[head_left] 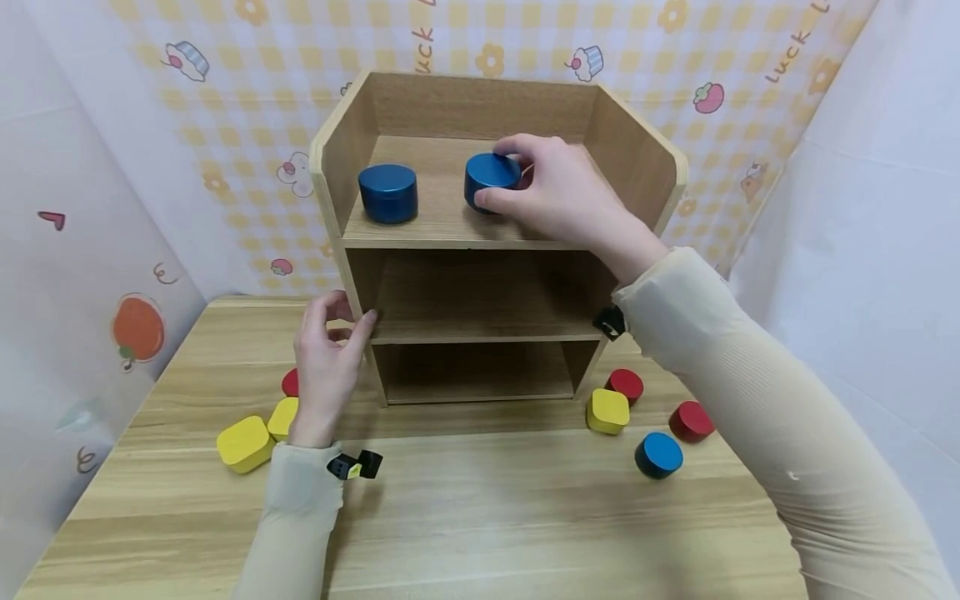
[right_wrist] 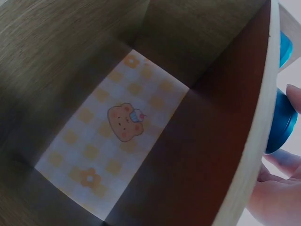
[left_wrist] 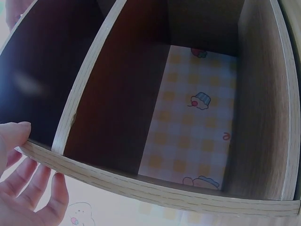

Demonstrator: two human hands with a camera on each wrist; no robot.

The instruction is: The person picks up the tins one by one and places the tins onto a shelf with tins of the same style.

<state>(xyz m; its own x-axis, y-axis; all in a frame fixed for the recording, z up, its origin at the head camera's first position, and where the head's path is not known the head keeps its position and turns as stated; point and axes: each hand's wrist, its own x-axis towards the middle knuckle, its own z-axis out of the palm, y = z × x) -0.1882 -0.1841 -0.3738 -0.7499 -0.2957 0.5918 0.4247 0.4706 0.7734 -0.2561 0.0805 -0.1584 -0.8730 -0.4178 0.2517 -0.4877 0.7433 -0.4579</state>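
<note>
A three-tier wooden shelf [head_left: 468, 245] stands on the table. My right hand [head_left: 564, 185] pinches a round blue tin [head_left: 491, 171] between thumb and fingers at the top tier; whether its base touches the board cannot be told. Left of it on that tier sits another blue tin [head_left: 388, 194]. My left hand [head_left: 327, 371] grips the shelf's left side panel, thumb on the inner side and fingers outside, as the left wrist view also shows. In the right wrist view, the held tin [right_wrist: 282, 121] and part of my right hand [right_wrist: 277, 200] appear past a shelf board.
Right of the shelf lie a yellow block [head_left: 608, 412], two red round pieces [head_left: 692, 422] and a blue tin [head_left: 659, 455]. On the left are yellow blocks [head_left: 245, 444] and a partly hidden red piece [head_left: 290, 382]. A patterned cloth [head_left: 255, 167] hangs behind.
</note>
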